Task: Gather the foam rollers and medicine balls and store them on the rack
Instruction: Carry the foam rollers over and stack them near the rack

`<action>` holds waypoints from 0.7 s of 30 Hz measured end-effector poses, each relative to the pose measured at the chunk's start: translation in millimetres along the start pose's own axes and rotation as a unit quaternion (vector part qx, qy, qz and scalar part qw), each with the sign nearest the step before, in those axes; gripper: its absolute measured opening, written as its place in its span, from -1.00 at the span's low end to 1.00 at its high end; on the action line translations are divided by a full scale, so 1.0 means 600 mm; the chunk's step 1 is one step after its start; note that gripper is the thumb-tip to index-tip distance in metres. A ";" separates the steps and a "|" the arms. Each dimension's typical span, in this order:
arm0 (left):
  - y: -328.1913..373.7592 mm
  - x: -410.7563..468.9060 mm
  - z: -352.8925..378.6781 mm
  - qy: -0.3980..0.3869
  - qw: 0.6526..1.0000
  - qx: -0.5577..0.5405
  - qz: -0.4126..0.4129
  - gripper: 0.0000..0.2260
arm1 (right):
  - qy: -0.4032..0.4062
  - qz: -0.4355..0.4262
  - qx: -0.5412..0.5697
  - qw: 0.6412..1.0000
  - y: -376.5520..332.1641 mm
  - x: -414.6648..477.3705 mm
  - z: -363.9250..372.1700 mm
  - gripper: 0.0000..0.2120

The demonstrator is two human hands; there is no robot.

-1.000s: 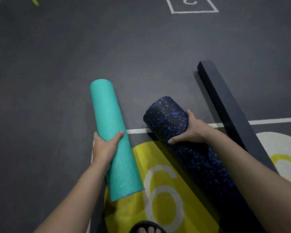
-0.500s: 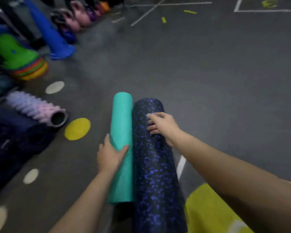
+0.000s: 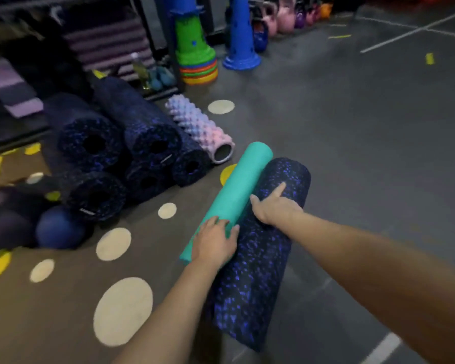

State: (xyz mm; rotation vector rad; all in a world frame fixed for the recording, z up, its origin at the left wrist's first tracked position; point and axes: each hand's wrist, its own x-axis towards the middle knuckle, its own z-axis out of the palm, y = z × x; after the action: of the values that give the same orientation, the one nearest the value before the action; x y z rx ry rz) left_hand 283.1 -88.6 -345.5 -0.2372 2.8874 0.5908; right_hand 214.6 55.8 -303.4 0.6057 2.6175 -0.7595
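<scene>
Both rollers are now lying slanted, far ends swung toward the right, and a pile of stored gear has come into view on the left where half a second ago only its edge was showing.

The teal roller (image 3: 247, 185) and the thicker speckled roller (image 3: 260, 271) are running side by side and touching along their length, over the grey floor (image 3: 352, 153) in the middle of the view. The left hand (image 3: 214, 244) is gripping the teal roller near its near end, fingers curling over it and thumb pressing on the side next to the speckled roller. The right hand (image 3: 273, 206) is holding the speckled roller toward its far end, thumb hooking into the seam between the two rollers and index finger stretching out along the top; its other fingers are wrapping out of sight round the far side.

Just left of the teal roller's far end a pink knobbed roller (image 3: 200, 127) is lying on the floor, beside a pile (image 3: 147, 143) of more speckled rollers stacked with their hollow ends facing the camera. A dark blue ball (image 3: 59, 227) is sitting at the foot of that pile. Pale and yellow round spots (image 3: 122, 311) are dotting the floor nearby. A dark rack (image 3: 11, 135) is standing behind the pile, blurred. Farther back, stacked cones (image 3: 196, 48) and a row of kettlebells (image 3: 284, 19) are lining the wall.
</scene>
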 end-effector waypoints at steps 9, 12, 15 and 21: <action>0.015 -0.062 -0.009 -0.017 0.997 0.077 0.014 -0.04 | 0.103 -0.244 0.201 0.943 0.024 0.003 0.052 -0.75; -0.010 -0.015 -0.013 -0.012 0.992 0.123 0.036 0.20 | 0.082 -0.238 0.085 0.964 0.021 0.015 0.039 -0.68; -0.052 0.065 -0.066 -0.044 0.992 0.094 0.074 0.19 | 0.005 -0.193 0.017 0.981 0.015 0.011 0.048 -0.51; -0.122 0.158 -0.108 -0.026 0.993 0.049 0.105 -0.04 | 0.013 -0.236 -0.029 0.971 0.000 0.002 0.078 -0.49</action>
State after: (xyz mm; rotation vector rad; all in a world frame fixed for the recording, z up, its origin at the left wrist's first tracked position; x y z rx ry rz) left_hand 195.4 -192.1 -334.3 0.0973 2.9017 0.4767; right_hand 223.2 29.5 -341.5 -0.0369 2.8287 -0.8040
